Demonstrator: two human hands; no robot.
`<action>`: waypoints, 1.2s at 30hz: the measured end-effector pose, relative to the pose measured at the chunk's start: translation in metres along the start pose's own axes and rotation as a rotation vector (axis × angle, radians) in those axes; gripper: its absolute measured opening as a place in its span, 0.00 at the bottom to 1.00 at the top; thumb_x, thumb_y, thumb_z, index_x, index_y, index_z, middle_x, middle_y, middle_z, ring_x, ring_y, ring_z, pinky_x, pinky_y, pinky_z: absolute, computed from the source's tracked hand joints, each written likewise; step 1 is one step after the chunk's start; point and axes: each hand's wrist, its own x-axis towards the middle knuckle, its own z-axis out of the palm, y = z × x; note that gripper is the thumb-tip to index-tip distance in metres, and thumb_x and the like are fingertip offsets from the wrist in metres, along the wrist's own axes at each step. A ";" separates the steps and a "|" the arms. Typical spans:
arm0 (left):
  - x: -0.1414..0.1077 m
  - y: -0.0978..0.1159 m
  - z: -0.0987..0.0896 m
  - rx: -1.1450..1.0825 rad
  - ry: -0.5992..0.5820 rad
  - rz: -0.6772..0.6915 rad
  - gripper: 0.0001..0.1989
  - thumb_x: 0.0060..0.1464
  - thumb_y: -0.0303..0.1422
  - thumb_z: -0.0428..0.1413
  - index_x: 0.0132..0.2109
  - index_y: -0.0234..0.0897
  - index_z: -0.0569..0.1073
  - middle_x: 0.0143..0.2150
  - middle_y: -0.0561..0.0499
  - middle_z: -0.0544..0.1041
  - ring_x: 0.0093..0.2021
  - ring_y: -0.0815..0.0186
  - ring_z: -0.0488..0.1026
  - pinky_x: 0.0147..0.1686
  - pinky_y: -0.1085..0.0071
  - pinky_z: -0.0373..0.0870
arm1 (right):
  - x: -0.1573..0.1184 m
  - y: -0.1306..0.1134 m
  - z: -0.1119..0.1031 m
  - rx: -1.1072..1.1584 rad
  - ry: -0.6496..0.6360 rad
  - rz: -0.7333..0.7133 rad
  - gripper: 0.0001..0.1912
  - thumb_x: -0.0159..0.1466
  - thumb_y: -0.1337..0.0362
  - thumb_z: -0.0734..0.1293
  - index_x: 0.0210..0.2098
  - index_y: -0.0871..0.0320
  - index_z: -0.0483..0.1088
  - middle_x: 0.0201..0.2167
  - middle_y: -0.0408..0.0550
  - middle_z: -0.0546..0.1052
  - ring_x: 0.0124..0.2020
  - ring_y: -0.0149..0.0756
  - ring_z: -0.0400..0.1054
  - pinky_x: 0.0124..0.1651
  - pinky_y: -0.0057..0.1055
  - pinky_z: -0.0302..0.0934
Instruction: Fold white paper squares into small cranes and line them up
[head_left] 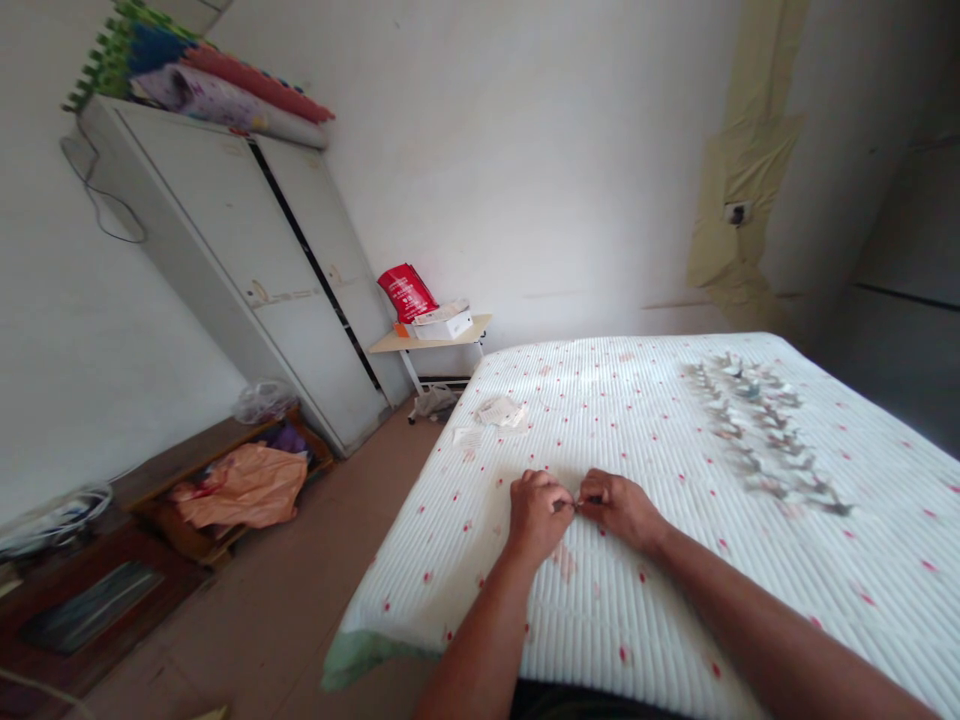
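Observation:
My left hand (537, 512) and my right hand (616, 508) meet over the near part of a white ribbed bedspread (600, 610) with red dots. Fingers of both are pinched around something small and dark between them, too small to name. Several small folded grey and white pieces (780, 430) stand in rows on the bed to the right. Thin whitish papers (501, 414) lie on the bed to the left, beyond my left hand.
A small table (390, 342) with a red bag (407, 292) and a white box (444, 322) stands past the bed's far left corner. A tall grey cabinet (225, 220) and a low wooden unit (202, 450) are at the left.

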 end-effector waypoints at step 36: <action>0.002 0.002 -0.003 -0.023 -0.037 0.026 0.06 0.41 0.26 0.57 0.27 0.43 0.76 0.30 0.55 0.73 0.38 0.67 0.65 0.40 0.68 0.57 | 0.000 -0.006 -0.002 -0.141 -0.044 0.014 0.10 0.59 0.67 0.60 0.27 0.57 0.71 0.29 0.44 0.71 0.29 0.29 0.66 0.30 0.23 0.52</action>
